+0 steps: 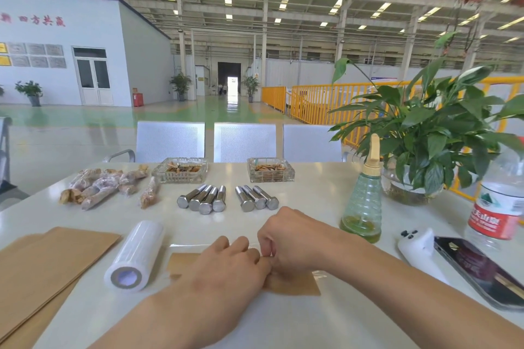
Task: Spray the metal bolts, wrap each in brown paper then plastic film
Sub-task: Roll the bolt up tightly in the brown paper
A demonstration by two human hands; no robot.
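While meeting knuckle to knuckle over a brown paper sheet [295,286] lying on clear plastic film [181,248], curling left hand [226,266] and right hand [286,238] fingers around something hidden between them; cannot tell what. Beyond the grip, lying in two groups, seven bare metal bolts [226,198], shiny, hex heads pointing toward the hands, shanks running away. Sitting just left of the grip, film roll [133,255]; farther left, paper stack [42,263]. Standing well right, spray bottle [363,201].
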